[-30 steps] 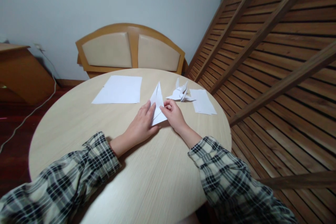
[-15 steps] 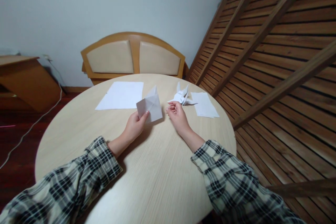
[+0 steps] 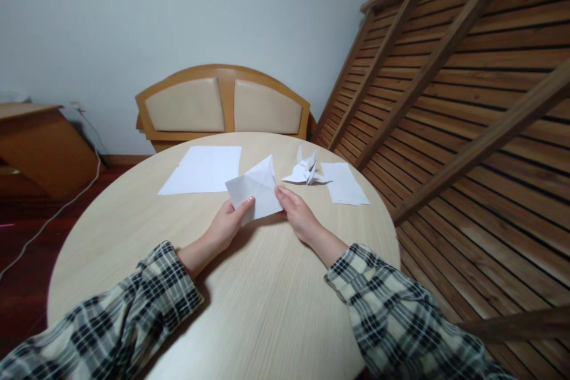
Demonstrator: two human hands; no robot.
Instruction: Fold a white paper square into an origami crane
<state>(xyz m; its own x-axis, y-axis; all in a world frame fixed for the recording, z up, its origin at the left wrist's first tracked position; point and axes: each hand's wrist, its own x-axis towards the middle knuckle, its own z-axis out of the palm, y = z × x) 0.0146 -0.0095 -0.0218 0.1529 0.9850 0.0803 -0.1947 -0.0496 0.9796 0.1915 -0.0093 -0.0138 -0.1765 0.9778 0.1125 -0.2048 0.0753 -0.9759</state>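
A creased, folded sheet of white paper (image 3: pixel 260 190) is held above the middle of the table, with a pointed flap standing up at its top. My left hand (image 3: pixel 229 222) is closed on its lower left part, thumb across the front face. At the right edge, my right hand (image 3: pixel 299 212) pinches the paper between thumb and fingers; the fingers behind it are partly hidden. Just beyond my right hand sits a folded white paper crane (image 3: pixel 306 169).
The round pale wooden table (image 3: pixel 276 303) carries a stack of white paper (image 3: pixel 202 169) at the back left and smaller paper sheets (image 3: pixel 345 183) at the right. A slatted wooden panel (image 3: pixel 445 124) leans along the right side. Behind stands a padded headboard (image 3: pixel 227 98).
My right hand has come in and taken hold of the right edge of the folded paper. The paper has opened wider and tilted. The camera view has shifted slightly.
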